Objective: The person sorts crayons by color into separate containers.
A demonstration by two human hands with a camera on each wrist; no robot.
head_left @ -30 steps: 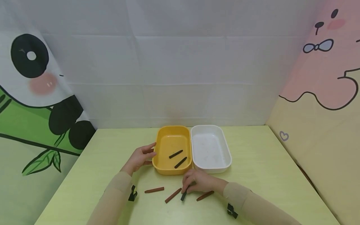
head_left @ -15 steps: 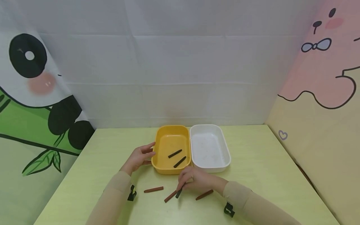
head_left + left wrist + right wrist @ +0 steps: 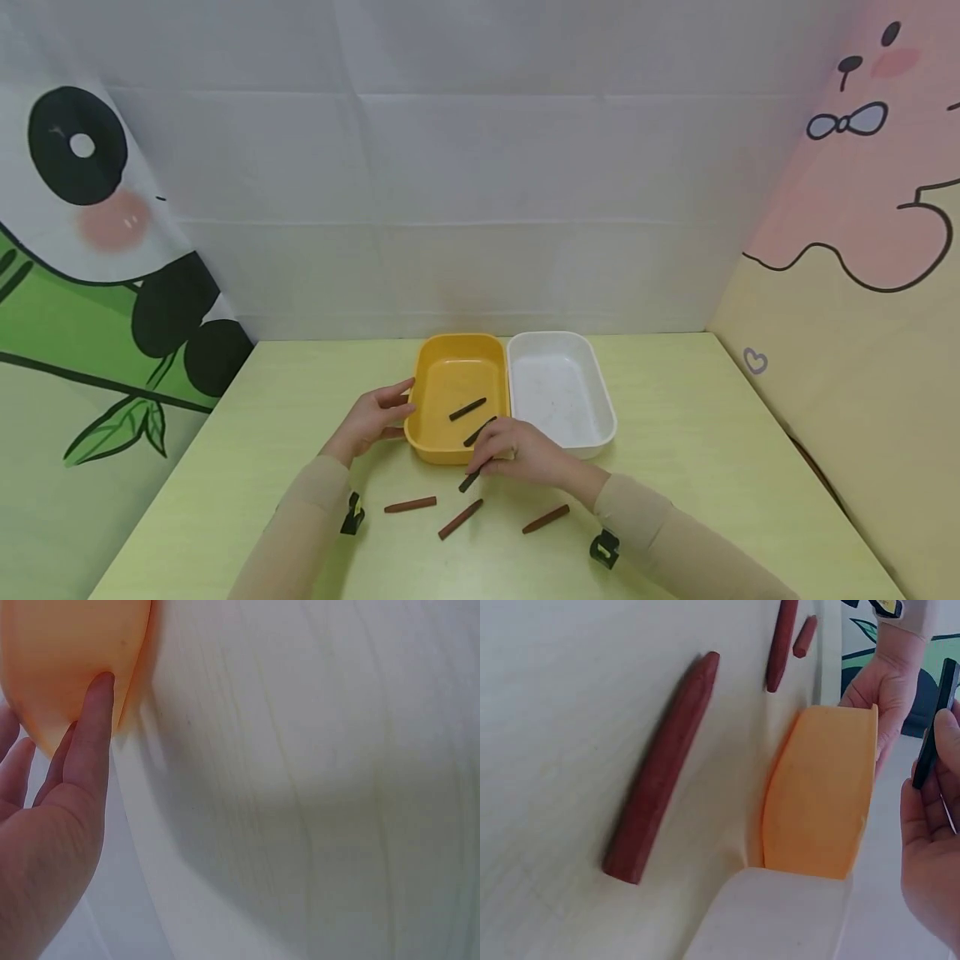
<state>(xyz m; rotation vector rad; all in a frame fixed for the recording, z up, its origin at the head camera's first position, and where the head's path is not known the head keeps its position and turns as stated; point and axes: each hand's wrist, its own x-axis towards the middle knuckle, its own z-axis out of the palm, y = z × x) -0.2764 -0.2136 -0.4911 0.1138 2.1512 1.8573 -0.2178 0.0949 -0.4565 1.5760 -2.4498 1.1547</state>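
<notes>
My right hand [image 3: 521, 452] pinches a black crayon [image 3: 937, 724] just in front of the yellow tray [image 3: 435, 454]. In the right wrist view the crayon sits between thumb and fingers, lifted off the table. My left hand [image 3: 371, 423] rests its straight fingers against the left side of the yellow tray; the left wrist view shows the fingertips [image 3: 100, 690] touching its outer wall. Inside that tray lie two more black crayons, one farther back [image 3: 468, 409] and one nearer [image 3: 480, 431], the latter partly hidden by the right hand.
A white tray [image 3: 562, 392] stands right beside the yellow one. On the table in front lie three brown-red crayons: a left one [image 3: 410, 505], a middle one [image 3: 461, 520] and a right one [image 3: 546, 519]. A pale wall closes off the back.
The right hand has lifted the black crayon from among the brown-red ones and moved it up and left toward the yellow tray. The left hand stays where it was.
</notes>
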